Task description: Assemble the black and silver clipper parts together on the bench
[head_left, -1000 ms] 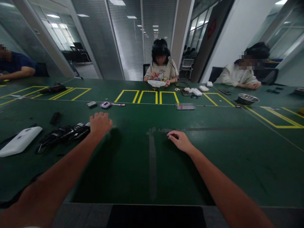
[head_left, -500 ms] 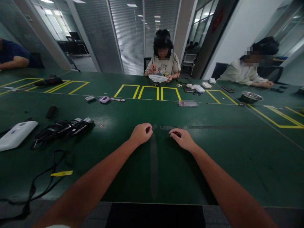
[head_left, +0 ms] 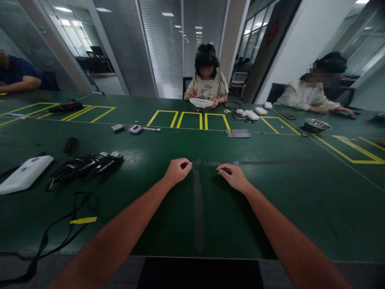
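Note:
My left hand (head_left: 178,170) rests on the green table (head_left: 162,224), its fingers curled into a loose fist with the thumb meeting them. Nothing shows in the small hollow between thumb and fingers. Across a short gap lies my right hand (head_left: 233,176), also loosely closed, with the thumb near the fingertips and no object visible in it. A dark grey strip (head_left: 198,216) runs along the table between my forearms. Another strip (head_left: 270,163) stretches to the right just beyond my right hand.
To the left are bundled black cables (head_left: 87,166), a white device (head_left: 28,172) and a black strap (head_left: 45,237). A purple gadget (head_left: 135,129) lies farther off. Opposite, a person (head_left: 207,80) holds a white dish-like object (head_left: 201,103). A metal bowl (head_left: 317,125) stands at right.
The view has shifted slightly, so most of the scene sits a little lower. My hands keep their curled shape and place. The person at right has stretched a hand farther along the table.

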`<state>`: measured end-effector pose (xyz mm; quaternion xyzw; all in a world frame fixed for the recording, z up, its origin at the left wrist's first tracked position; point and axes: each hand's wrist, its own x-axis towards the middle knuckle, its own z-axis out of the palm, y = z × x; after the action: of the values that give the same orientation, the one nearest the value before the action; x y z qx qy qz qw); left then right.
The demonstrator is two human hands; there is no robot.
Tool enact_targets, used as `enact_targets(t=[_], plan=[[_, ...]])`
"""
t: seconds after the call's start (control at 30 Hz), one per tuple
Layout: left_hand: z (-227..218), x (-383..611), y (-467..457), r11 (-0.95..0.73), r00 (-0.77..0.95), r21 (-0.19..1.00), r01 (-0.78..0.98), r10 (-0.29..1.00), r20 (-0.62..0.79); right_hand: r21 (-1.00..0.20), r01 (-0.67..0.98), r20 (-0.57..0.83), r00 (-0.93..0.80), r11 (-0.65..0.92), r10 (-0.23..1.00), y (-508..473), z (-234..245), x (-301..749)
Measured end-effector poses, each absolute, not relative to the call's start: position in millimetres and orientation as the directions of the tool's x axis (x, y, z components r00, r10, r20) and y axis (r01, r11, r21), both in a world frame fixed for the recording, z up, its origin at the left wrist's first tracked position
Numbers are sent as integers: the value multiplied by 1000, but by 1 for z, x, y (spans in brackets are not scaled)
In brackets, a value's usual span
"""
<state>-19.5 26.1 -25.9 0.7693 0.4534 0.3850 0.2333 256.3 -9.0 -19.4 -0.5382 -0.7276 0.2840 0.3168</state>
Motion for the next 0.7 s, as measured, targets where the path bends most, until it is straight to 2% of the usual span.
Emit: enact_targets(t=[0.7], plan=[[-27,-20,27,-492,320,707,508,870,375,-755,605,153,-211,252,965,-9,-19,256]])
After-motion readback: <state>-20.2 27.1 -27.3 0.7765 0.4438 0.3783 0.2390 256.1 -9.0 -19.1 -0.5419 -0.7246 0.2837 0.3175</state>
